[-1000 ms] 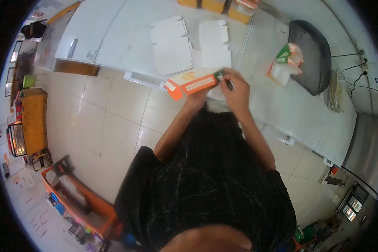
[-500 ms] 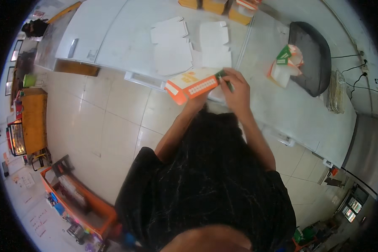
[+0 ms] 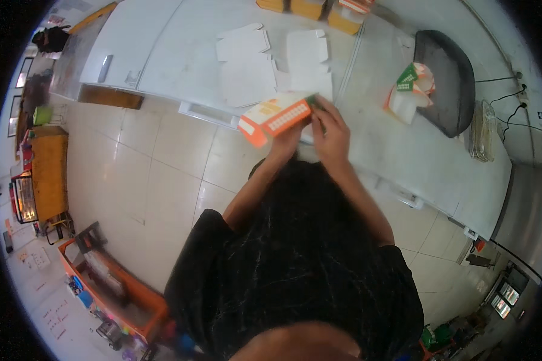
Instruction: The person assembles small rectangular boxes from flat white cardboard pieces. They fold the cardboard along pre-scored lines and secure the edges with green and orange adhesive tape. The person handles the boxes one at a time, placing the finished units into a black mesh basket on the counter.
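Orange-and-white carton [image 3: 289, 119], tilted, is held in front of the person at the near edge of the white surface [image 3: 180, 54]. The left hand [image 3: 288, 139] has it from below; its fingers are hidden, so how tight that grip is I cannot tell. The right hand [image 3: 333, 129] has thumb and fingers brought together on the green end [image 3: 312, 98]. Handling this thin card well calls for steady support underneath and a light pinch, keeping the creases square; the loose orange flap [image 3: 256, 137] hangs free. White card blanks [image 3: 247, 75] lie just beyond, crowding the space ahead, while a green-and-orange carton piece [image 3: 411, 90] sits well apart, rightward.
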A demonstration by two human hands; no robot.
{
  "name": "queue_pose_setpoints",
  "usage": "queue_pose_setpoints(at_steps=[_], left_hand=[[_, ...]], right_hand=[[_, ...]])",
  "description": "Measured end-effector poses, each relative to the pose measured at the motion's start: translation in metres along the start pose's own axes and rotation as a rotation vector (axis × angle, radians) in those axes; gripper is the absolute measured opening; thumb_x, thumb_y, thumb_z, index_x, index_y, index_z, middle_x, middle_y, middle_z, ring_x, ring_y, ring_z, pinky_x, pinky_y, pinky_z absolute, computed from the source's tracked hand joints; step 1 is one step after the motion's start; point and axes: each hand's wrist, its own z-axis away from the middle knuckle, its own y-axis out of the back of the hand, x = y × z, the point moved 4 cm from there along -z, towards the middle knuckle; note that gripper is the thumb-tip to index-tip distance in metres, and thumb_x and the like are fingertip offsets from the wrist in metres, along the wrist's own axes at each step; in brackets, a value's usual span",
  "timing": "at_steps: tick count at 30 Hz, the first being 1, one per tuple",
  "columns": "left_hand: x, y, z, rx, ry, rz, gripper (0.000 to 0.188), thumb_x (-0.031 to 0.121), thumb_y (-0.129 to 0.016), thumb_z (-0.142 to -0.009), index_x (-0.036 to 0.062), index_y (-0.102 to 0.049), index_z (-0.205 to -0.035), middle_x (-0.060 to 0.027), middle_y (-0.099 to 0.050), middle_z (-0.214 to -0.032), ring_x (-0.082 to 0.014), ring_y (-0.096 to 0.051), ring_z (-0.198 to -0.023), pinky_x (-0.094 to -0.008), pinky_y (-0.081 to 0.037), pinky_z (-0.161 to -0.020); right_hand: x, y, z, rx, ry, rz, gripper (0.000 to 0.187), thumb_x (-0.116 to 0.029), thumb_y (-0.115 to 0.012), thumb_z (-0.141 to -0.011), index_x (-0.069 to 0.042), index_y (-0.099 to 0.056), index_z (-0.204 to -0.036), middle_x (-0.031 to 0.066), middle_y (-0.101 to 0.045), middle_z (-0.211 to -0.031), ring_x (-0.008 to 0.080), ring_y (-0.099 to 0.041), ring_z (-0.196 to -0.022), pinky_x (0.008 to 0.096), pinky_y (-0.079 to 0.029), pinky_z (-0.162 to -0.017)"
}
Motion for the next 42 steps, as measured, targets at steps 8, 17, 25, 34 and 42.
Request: queue_pose_setpoints(at_steps=[8,17,25,34,42], left_hand=[[0.040,0.008,-0.002,0.107,-0.187,-0.191,0.021,0.016,-0.065,-0.091,-0.0024,-0.068,-0.102,-0.0097,-0.068,-0.077,-0.0123,-0.059,-0.066,-0.0286,-0.048,-0.061],[0.027,-0.007,0.012,-0.192,-0.394,-0.576,0.024,0.011,-0.063,-0.083,0.0060,-0.069,-0.106,-0.0131,-0.067,-0.085,-0.0317,-0.065,-0.078,-0.0396,-0.051,-0.069],[0.054,0.054,-0.009,-0.044,0.078,0.525,0.042,0.030,-0.048,-0.102,-0.0056,-0.054,-0.124,-0.0155,-0.066,-0.108,-0.0243,-0.066,-0.094,-0.0372,-0.055,-0.084],[0.043,0.072,0.008,0.207,-0.070,0.034,0.026,0.018,-0.069,-0.089,0.0033,-0.070,-0.111,-0.0077,-0.073,-0.097,-0.0101,-0.066,-0.085,-0.0276,-0.052,-0.077],[0.067,0.074,0.037,0.354,-0.397,-0.083,0.023,0.004,-0.067,-0.088,0.0053,-0.070,-0.111,-0.0086,-0.071,-0.103,-0.0155,-0.069,-0.086,-0.0300,-0.056,-0.076]], right_hand=[[0.013,-0.006,0.011,-0.108,-0.081,-0.104,0.039,-0.011,-0.064,-0.085,0.007,-0.053,-0.118,0.0222,-0.051,-0.129,0.0412,-0.051,-0.116,0.0466,-0.043,-0.098],[-0.017,-0.005,-0.034,0.080,0.257,0.172,0.032,0.000,-0.063,-0.083,0.000,-0.061,-0.115,0.0128,-0.062,-0.109,0.0308,-0.062,-0.096,0.0381,-0.052,-0.082],[-0.010,-0.010,-0.028,0.069,0.435,0.256,0.034,0.006,-0.063,-0.077,-0.005,-0.067,-0.109,0.0065,-0.064,-0.099,0.0224,-0.064,-0.090,0.0322,-0.054,-0.074],[-0.010,-0.021,-0.027,-0.230,-0.034,-0.120,0.016,-0.006,-0.061,-0.091,0.003,-0.067,-0.103,0.0155,-0.069,-0.099,0.0231,-0.066,-0.089,0.0312,-0.050,-0.081],[-0.003,-0.039,-0.024,-0.377,-0.487,-0.530,0.020,-0.010,-0.065,-0.092,0.006,-0.066,-0.103,0.0066,-0.067,-0.090,0.0119,-0.059,-0.081,0.0266,-0.049,-0.074]])
